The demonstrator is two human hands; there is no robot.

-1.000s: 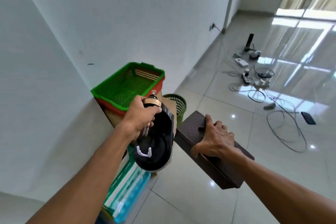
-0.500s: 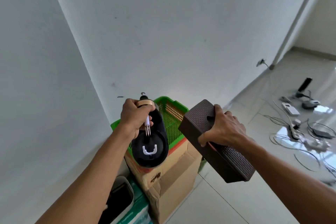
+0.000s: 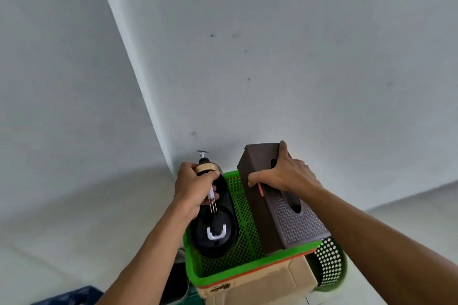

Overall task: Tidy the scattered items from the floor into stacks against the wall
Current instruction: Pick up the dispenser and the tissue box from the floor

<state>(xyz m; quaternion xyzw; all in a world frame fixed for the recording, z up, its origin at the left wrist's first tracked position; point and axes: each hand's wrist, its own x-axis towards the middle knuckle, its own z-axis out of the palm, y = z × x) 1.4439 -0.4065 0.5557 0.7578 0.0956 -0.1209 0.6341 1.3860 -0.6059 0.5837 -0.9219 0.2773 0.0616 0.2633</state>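
Now the right hand grips the brown woven plastic tissue box, long axis running near to far, over the right half of the green mesh plastic basket; the left hand clasps a black dispenser holder at the left.

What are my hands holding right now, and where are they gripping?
The left hand grips a black pump bottle by its neck, plus a small fork. The right hand grips the brown tissue box across its top.
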